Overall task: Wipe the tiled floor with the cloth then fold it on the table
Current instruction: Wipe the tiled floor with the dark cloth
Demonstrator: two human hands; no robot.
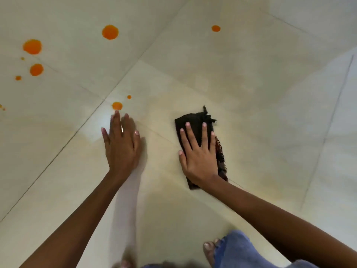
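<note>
A dark folded cloth (pixel 195 122) lies flat on the pale tiled floor (pixel 251 84), right of centre. My right hand (pixel 199 153) presses down on it with fingers spread, covering its near half. My left hand (pixel 121 146) rests flat on the bare tile to the left, fingers apart, holding nothing. Orange spill drops dot the floor: one (pixel 117 106) just beyond my left fingertips, a large one (pixel 110 32) farther back, another large one (pixel 32 46) at far left. Faint yellowish smears show on the tile around the cloth.
Smaller orange drops (pixel 36 69) cluster at the left, and a single drop (pixel 216 28) lies at the back right. My bare foot (pixel 209 248) and blue jeans leg (pixel 235 250) are at the bottom edge. No table is in view.
</note>
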